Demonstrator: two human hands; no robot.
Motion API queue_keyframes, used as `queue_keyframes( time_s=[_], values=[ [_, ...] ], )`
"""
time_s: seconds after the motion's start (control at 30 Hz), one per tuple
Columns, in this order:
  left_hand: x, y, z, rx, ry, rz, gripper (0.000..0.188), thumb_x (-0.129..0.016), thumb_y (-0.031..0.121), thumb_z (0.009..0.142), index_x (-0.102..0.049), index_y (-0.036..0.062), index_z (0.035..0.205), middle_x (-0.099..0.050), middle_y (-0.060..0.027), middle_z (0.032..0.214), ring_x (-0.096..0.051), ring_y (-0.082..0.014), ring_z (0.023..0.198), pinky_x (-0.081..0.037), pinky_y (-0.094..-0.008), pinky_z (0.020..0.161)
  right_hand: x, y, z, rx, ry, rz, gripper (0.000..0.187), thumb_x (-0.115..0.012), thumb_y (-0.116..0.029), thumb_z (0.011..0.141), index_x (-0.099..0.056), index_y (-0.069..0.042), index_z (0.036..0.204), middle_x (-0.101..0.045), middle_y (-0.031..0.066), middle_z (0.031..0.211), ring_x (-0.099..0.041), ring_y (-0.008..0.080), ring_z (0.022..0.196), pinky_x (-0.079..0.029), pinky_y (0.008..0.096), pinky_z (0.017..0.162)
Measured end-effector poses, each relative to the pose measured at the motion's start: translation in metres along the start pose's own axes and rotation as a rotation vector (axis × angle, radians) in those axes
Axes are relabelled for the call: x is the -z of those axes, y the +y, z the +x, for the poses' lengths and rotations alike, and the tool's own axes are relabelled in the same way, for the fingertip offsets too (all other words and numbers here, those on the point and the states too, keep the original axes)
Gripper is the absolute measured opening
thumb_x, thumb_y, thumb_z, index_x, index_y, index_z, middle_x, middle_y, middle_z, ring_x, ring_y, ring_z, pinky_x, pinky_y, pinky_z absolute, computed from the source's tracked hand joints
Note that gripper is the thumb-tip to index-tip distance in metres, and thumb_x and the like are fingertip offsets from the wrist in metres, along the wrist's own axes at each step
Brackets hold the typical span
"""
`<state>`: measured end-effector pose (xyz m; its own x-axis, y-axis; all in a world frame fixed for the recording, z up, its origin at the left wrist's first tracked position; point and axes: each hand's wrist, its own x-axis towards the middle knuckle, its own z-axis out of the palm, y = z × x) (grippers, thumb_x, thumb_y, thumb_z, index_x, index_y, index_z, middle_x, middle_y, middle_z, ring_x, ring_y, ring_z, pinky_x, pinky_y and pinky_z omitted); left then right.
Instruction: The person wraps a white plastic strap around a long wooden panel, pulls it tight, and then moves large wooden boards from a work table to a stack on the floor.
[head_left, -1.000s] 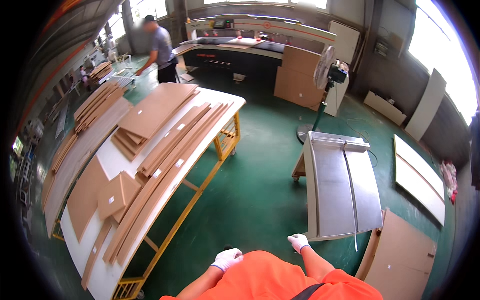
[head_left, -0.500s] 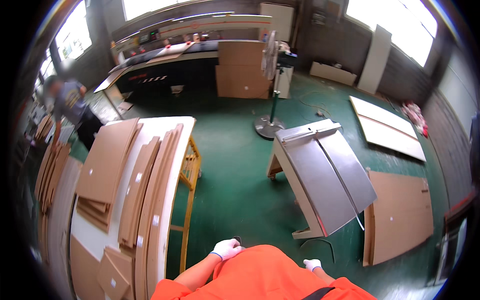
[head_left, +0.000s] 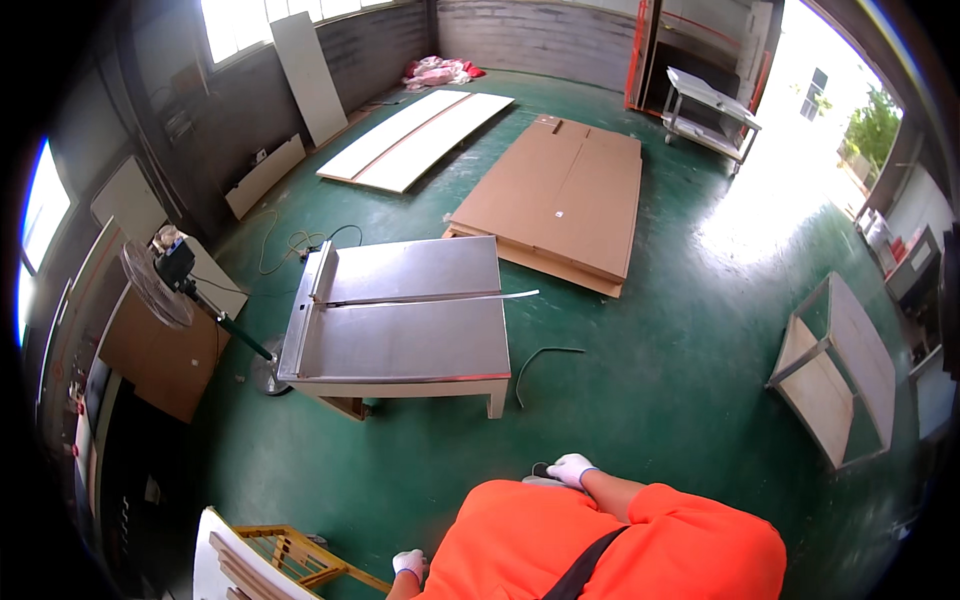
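My right hand (head_left: 571, 469), in a white glove, hangs in front of my orange top with its fingers loosely extended and holding nothing I can see. My left hand (head_left: 410, 563), gloved the same way, hangs low at my left side, its fingers slightly apart. Closest to the left hand is the yellow stand (head_left: 315, 560) of a white-topped table (head_left: 207, 560) with brown board strips on it. Ahead stands a metal-topped work table (head_left: 415, 345) with a fence along its left side and a pale strip (head_left: 430, 299) running across it.
Brown panels (head_left: 560, 200) lie stacked beyond the work table, with white boards (head_left: 415, 140) farther back. A floor fan (head_left: 160, 285) stands at left. Hose (head_left: 535, 365) lies on the green floor. A metal-framed stand (head_left: 835, 370) is at right, a trolley (head_left: 710, 110) near the bright doorway.
My view has turned to the right. The table of boards has shifted to the lower left, and the doorway and trolley have come into sight. Both hands remain at my sides.
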<state>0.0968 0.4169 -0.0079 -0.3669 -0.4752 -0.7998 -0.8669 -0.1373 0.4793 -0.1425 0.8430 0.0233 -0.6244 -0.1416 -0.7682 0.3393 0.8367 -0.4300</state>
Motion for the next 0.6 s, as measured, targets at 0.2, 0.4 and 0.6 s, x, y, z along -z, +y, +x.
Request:
queue_keyframes(
  time_s=[0.2,0.4,0.6],
  values=[
    [-0.033,0.057,0.001,-0.175,-0.075,-0.213,0.016,-0.062,0.003,0.085,-0.064,-0.0081,0.097,-0.063,-0.0097,0.078,-0.059,-0.0157,0.06,-0.052,-0.0286,0.053,0.001,0.094,-0.016,-0.34,0.075,-0.106,0.055,-0.065,-0.046,0.08,-0.072,-0.001,0.111,-0.069,0.0231,0.117,-0.067,0.038,0.107,-0.053,0.0418,0.09],
    [-0.105,0.095,-0.045,-0.117,-0.064,-0.179,0.013,-0.062,0.003,0.085,-0.065,-0.0061,0.094,-0.064,-0.0098,0.077,-0.06,-0.0158,0.06,-0.05,-0.0291,0.052,0.051,0.092,0.007,-0.28,-0.055,-0.11,0.057,-0.062,-0.05,0.084,-0.071,-0.002,0.115,-0.068,0.0221,0.121,-0.065,0.0388,0.112,-0.051,0.0414,0.094],
    [-0.151,0.065,-0.041,0.012,-0.016,0.15,0.017,-0.066,0.013,0.082,-0.072,-0.0016,0.088,-0.069,-0.0106,0.078,-0.065,-0.0196,0.067,-0.052,-0.0359,0.059,0.125,0.054,0.03,0.079,0.074,-0.076,0.045,-0.061,-0.044,0.087,-0.073,-0.002,0.096,-0.072,0.0225,0.1,-0.068,0.0385,0.098,-0.052,0.0446,0.088]
  ],
)
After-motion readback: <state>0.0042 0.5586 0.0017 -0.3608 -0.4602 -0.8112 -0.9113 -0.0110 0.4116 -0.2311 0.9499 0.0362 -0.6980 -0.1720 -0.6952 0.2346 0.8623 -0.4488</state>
